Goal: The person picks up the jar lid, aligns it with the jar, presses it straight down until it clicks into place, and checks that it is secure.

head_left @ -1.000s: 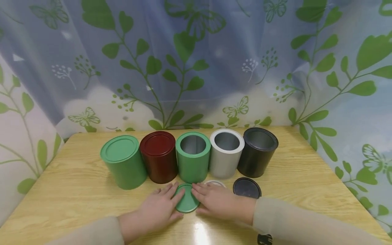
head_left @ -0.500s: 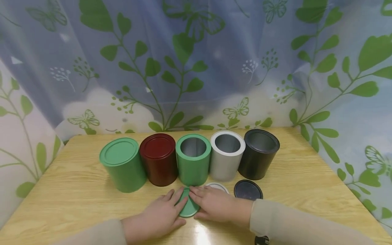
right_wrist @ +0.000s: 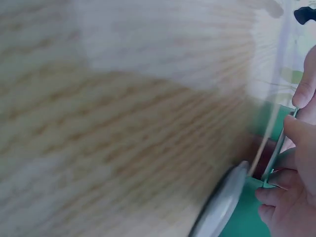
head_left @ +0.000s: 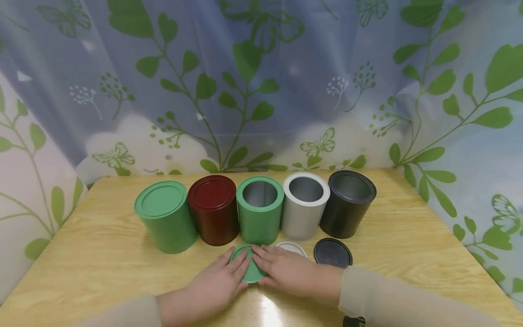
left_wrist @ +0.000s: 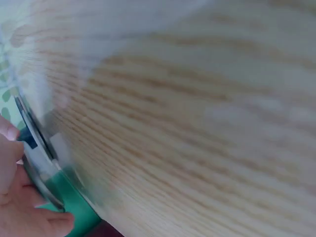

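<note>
a: what changed? 
b: the green lid (head_left: 248,269) has slid a little up the frame toward the open green can (head_left: 259,210). 
a: hands? 
b: left hand (head_left: 216,285) and right hand (head_left: 288,271) lie flat on it, fingers nearly straight, pressing, not gripping, low centre on the table (head_left: 408,245).

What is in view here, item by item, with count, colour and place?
lidded tins: 2, light green and dark red, left end of the row
open tins: 3, green, white, black, right part of the row
loose lids: 3, green lid under both hands, white lid and black lid to its right
table: 1, light wood
curtain: 1, leaf and butterfly print, behind
left hand: on green lid
right hand: on green lid
</note>
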`<move>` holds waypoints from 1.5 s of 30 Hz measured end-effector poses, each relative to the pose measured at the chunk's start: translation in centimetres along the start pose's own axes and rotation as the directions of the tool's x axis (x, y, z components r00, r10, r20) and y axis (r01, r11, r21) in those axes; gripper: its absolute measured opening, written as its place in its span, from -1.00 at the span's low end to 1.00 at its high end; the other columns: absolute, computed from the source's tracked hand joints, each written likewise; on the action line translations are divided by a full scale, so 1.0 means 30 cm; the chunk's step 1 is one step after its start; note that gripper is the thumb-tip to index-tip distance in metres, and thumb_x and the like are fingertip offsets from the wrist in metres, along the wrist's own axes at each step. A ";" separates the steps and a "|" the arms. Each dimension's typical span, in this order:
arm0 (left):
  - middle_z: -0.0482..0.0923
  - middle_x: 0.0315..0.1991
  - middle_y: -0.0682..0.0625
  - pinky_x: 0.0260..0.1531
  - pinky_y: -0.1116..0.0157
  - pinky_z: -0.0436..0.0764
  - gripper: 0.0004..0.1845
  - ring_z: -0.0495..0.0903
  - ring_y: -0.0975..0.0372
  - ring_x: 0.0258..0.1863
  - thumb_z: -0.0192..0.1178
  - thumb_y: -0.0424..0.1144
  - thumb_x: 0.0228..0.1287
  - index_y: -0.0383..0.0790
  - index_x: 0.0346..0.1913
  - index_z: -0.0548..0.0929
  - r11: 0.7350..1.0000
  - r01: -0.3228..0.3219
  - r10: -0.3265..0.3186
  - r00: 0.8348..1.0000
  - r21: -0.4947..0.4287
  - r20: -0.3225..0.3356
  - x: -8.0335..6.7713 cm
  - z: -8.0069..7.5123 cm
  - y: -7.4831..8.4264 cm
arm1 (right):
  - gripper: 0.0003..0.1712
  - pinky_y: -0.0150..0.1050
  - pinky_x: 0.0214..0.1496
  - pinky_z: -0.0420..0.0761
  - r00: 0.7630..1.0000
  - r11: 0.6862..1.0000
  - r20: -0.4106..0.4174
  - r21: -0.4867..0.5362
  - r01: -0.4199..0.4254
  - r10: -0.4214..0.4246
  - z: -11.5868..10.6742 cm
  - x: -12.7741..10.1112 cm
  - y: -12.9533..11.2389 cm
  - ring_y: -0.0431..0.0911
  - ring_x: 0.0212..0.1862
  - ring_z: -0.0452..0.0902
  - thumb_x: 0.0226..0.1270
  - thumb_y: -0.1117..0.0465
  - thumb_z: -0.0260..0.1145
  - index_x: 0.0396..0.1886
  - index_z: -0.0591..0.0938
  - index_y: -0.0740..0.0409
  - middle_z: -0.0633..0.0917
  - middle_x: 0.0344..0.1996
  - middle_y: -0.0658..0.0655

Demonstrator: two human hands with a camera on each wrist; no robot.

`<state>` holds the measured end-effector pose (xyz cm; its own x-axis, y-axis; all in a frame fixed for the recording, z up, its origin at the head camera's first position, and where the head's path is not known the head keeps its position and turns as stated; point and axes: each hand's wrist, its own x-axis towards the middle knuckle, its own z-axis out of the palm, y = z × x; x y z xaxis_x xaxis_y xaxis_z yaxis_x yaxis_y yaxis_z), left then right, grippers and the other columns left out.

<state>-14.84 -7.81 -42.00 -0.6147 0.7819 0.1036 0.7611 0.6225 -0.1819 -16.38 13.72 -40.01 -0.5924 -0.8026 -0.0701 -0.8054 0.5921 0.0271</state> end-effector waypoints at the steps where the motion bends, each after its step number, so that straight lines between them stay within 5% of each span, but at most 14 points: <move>1: 0.38 0.24 -0.19 0.18 0.13 0.35 -0.46 0.34 -0.08 0.22 0.02 0.01 0.37 -0.35 0.22 0.47 1.000 -0.002 0.002 1.000 -0.002 -0.030 -0.001 -0.005 -0.002 | -0.36 -0.18 0.31 0.25 1.000 1.000 -0.013 0.001 -0.001 0.001 -0.010 -0.005 0.000 0.02 0.32 0.23 0.43 -0.06 0.04 0.32 0.34 0.28 0.30 0.34 0.18; 6: 0.41 0.20 -0.22 0.18 0.10 0.35 -0.46 0.35 -0.08 0.22 0.13 -0.03 0.31 -0.39 0.17 0.49 1.000 -0.021 0.017 0.985 -0.018 -0.169 -0.007 -0.038 -0.009 | -0.37 -0.14 0.29 0.28 0.997 1.000 -0.079 -0.023 0.017 -0.018 -0.054 -0.025 0.001 0.06 0.32 0.24 0.44 -0.06 0.02 0.30 0.36 0.30 0.32 0.33 0.19; 15: 0.46 0.15 -0.25 0.12 0.09 0.41 -0.45 0.40 -0.13 0.16 0.23 -0.06 0.21 -0.41 0.13 0.52 0.999 -0.055 0.053 0.950 0.002 -0.307 -0.017 -0.106 -0.010 | -0.38 -0.11 0.31 0.25 0.990 0.999 -0.139 -0.036 0.020 -0.025 -0.107 -0.054 -0.012 0.08 0.34 0.19 0.46 -0.05 -0.01 0.29 0.37 0.33 0.31 0.32 0.23; 22: 0.44 0.17 -0.24 0.11 0.08 0.42 -0.44 0.38 -0.13 0.18 -0.25 0.01 0.49 -0.40 0.16 0.51 0.998 -0.056 0.057 0.944 0.013 -0.326 -0.009 -0.152 -0.015 | -0.37 -0.08 0.30 0.25 0.986 1.000 -0.166 -0.030 0.008 -0.013 -0.152 -0.075 -0.010 0.09 0.35 0.16 0.42 -0.02 0.06 0.29 0.36 0.33 0.30 0.32 0.23; 28: 0.43 0.18 -0.25 0.13 0.08 0.40 -0.47 0.36 -0.13 0.19 -0.12 -0.01 0.45 -0.40 0.17 0.49 0.997 -0.073 0.070 0.937 0.003 -0.342 0.003 -0.197 -0.024 | -0.39 -0.10 0.25 0.33 0.964 0.991 -0.258 -0.127 0.038 -0.070 -0.191 -0.089 -0.003 0.10 0.29 0.27 0.38 0.00 0.14 0.25 0.42 0.35 0.41 0.25 0.23; 35: 0.46 0.15 -0.24 0.08 0.07 0.45 -0.33 0.38 -0.13 0.17 -0.48 0.03 0.52 -0.39 0.15 0.52 0.997 -0.082 0.080 0.918 0.012 -0.389 0.021 -0.242 -0.035 | -0.37 -0.10 0.23 0.35 0.946 0.985 -0.311 -0.167 0.043 -0.095 -0.229 -0.098 0.008 0.10 0.27 0.30 0.32 0.00 0.21 0.22 0.44 0.36 0.43 0.23 0.24; 45: 0.42 0.20 -0.23 0.10 0.05 0.42 -0.47 0.35 -0.13 0.20 0.11 -0.05 0.32 -0.38 0.20 0.48 0.997 -0.077 0.079 0.934 0.019 -0.349 0.064 -0.281 -0.064 | -0.37 -0.08 0.25 0.33 0.950 0.988 -0.304 -0.151 0.023 -0.069 -0.266 -0.097 0.048 0.09 0.31 0.25 0.35 -0.01 0.17 0.25 0.41 0.35 0.40 0.26 0.24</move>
<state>-15.73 -7.22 -33.20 -0.4419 0.7908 0.4236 0.8022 0.5597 -0.2079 -15.97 16.33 -31.80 -0.5135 -0.8254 0.2345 -0.8127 0.5555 0.1758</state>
